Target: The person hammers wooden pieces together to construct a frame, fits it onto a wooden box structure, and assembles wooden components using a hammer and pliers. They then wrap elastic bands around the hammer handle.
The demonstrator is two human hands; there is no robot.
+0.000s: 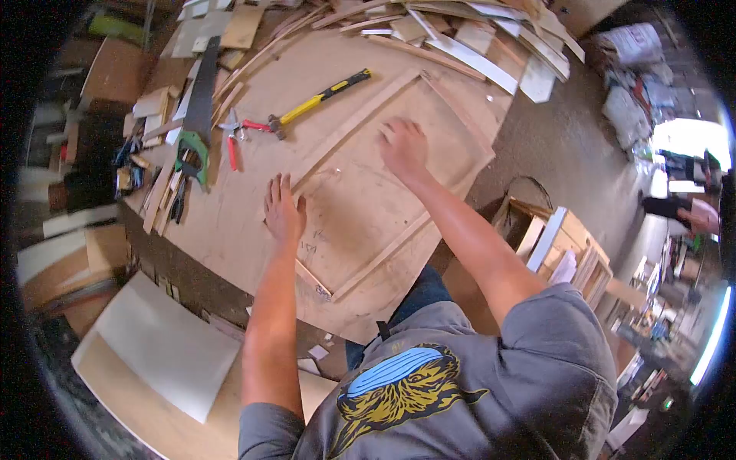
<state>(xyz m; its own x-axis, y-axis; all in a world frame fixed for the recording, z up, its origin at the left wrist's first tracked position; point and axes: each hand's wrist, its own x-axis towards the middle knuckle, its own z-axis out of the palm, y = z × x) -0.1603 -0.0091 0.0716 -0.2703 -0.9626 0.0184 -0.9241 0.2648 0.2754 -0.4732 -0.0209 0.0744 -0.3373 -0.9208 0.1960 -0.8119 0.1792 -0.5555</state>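
Note:
A rectangular frame of thin wooden strips lies flat on a plywood worktop. My left hand is at the frame's left side, fingers outstretched and apart, with nothing in its grasp. Over the inside of the frame is my right hand, slightly blurred, its fingers loosely bent and spread, holding nothing. Beyond the frame rests a hammer with a yellow and black handle. Beside its head lie red-handled pliers.
A handsaw with a green handle lies along the left edge, near dark-handled pliers. Scrap wood strips are heaped along the far edge. To the right stands a wooden crate. Another person is at far right.

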